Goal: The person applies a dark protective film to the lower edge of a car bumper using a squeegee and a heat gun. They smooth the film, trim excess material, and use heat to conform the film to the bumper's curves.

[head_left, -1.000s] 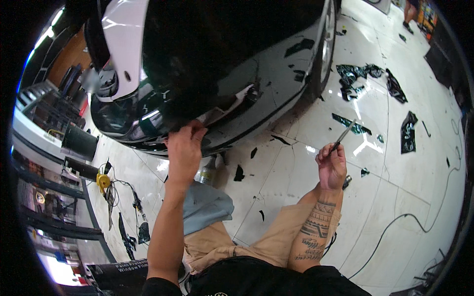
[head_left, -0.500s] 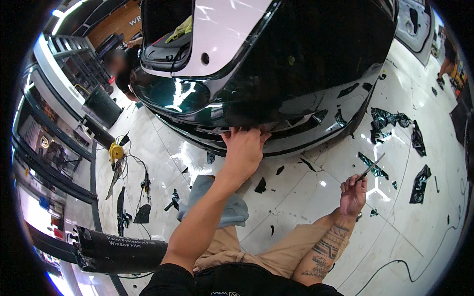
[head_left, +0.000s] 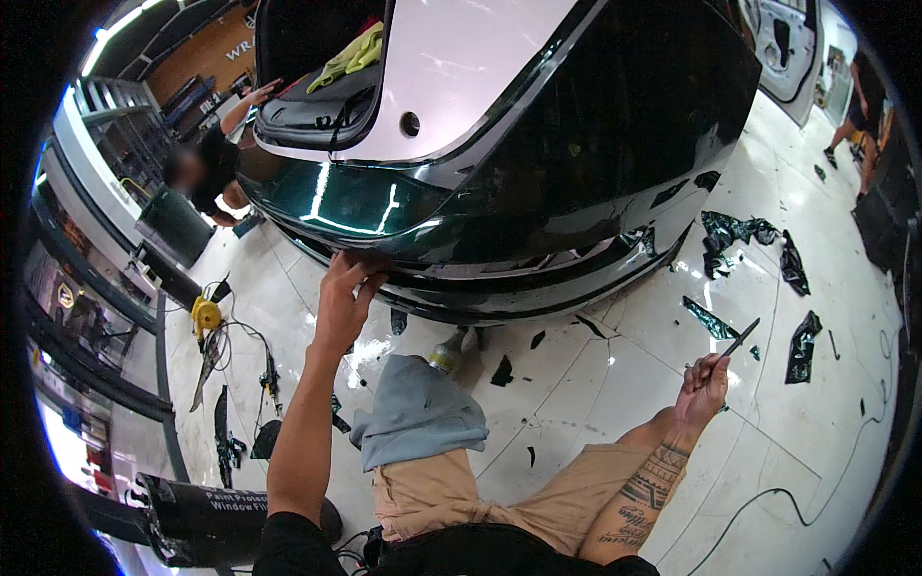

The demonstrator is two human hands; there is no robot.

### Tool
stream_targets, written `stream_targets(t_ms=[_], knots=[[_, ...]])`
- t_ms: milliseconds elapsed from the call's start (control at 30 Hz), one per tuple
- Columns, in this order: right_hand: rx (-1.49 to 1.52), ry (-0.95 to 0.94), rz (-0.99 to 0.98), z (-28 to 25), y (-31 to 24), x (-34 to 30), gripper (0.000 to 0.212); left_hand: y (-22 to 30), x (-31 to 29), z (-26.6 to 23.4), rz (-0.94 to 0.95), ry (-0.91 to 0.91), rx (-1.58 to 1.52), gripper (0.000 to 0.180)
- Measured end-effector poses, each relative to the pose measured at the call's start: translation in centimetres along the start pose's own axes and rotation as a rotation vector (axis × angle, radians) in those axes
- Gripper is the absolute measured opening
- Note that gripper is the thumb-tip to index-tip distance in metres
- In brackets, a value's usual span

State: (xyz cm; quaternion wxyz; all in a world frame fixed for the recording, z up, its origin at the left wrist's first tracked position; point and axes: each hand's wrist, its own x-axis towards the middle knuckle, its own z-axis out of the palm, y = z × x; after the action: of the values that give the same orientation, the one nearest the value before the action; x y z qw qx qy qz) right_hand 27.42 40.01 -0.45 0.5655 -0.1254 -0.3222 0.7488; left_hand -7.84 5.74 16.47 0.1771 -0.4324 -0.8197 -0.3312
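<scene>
My left hand (head_left: 346, 302) reaches up to the dark green, glossy rear bumper (head_left: 336, 200) of a car. Its fingers are bent over the bumper's lower edge, beside the long slot, and the fingertips are partly hidden there. Held out to the right, away from the car, my right hand (head_left: 706, 386) is closed around a slim dark knife-like tool (head_left: 741, 338) that points up and right. A grey-blue cloth (head_left: 423, 408) lies draped over my left knee, with a bottle (head_left: 448, 353) on the floor just beyond it.
Dark film scraps (head_left: 738, 233) litter the white tiled floor. At left are a yellow tool (head_left: 205, 315) with cables, a black roller or tube (head_left: 211, 523) and a dark bin (head_left: 175, 227). Another person (head_left: 206, 168) works at the car's far left; a thin cable (head_left: 768, 494) runs at right.
My left hand has slid left along the bumper edge. The view has shifted, bringing the bottle into sight. My right hand still holds the tool, and the other person's arm has risen toward the trunk.
</scene>
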Motion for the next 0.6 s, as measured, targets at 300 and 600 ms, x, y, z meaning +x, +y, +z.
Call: stream_targets(t_ms=[300,600], knots=[[-0.297,-0.3,-0.255,18.4,-3.7,-0.8,0.035,-1.7,1.4,-1.4,-0.012,-0.163,-0.005,0.017],[-0.576,-0.709,-0.455,36.0,0.4,-0.1,0.035,-3.2,1.8,-1.1,0.326,-0.19,0.292,0.017]])
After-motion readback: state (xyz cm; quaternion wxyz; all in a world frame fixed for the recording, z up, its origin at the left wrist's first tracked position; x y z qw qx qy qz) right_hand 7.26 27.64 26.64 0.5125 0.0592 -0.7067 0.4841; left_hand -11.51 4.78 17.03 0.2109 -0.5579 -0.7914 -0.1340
